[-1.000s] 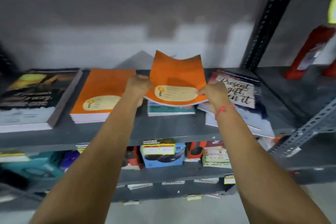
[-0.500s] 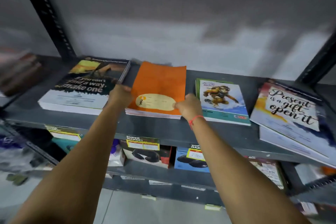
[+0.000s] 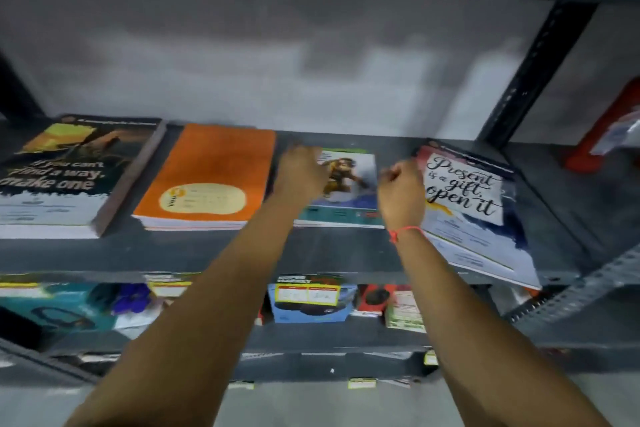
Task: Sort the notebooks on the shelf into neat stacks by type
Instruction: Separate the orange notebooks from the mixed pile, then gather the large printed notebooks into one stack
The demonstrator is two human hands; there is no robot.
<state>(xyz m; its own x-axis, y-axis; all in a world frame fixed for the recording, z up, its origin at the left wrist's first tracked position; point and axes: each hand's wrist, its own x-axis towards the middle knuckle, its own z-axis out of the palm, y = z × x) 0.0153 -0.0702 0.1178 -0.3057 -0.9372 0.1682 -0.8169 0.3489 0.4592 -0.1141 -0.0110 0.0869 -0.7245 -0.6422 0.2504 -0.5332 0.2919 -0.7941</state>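
Observation:
On the grey shelf (image 3: 180, 253) a stack of orange notebooks (image 3: 214, 166) lies squared up, left of centre. To its right sits a thin notebook with a cartoon cover (image 3: 348, 184). My left hand (image 3: 300, 172) rests over that notebook's left edge, fingers curled and blurred. At its right edge is my right hand (image 3: 400, 192), curled like a loose fist, a red thread on the wrist. Whether either hand grips the cover is hidden. A thick dark "make one" book stack (image 3: 69, 166) lies far left. A "Present is a gift" stack (image 3: 467, 194) lies askew at the right.
A black perforated upright (image 3: 533, 69) stands at the back right, with a red object (image 3: 606, 128) beyond it. The upper shelf board hangs close overhead. The lower shelf holds boxed goods (image 3: 311, 302) with price tags. The "Present is a gift" stack overhangs the shelf's front edge.
The orange notebook went from my hands onto the orange stack. Both hands then left the stack and moved right to the cartoon notebook. The view has swung back to the right.

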